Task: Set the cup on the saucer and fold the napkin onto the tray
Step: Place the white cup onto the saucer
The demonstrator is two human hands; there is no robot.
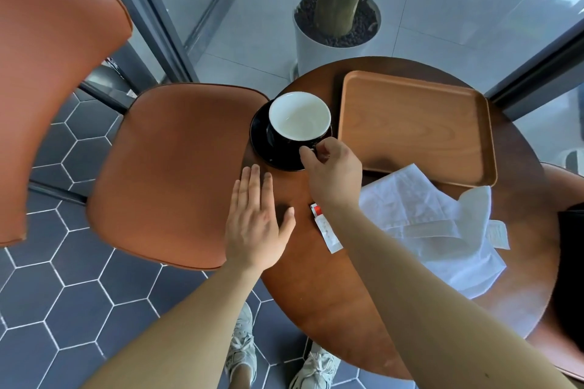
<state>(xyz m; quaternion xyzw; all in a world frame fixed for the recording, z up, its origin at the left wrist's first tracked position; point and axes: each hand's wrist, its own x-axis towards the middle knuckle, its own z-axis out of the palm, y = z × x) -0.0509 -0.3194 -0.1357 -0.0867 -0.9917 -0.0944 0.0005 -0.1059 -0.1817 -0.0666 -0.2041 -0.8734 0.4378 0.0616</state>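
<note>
right hand (331, 164) pinches the handle of the cup (298, 117), which sits on the saucer (262, 148); left hand (256, 218) lies spread flat on the counter (316, 294). napkin (426, 224) rumpled beside the tray (414, 126).

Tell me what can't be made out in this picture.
- Cup handle: head view, covered by the right hand.
- Printing on the sachet and paper slip: too small.
- Napkin near edge: partly under the right forearm.
- Table right side: cut off by the frame.
</note>
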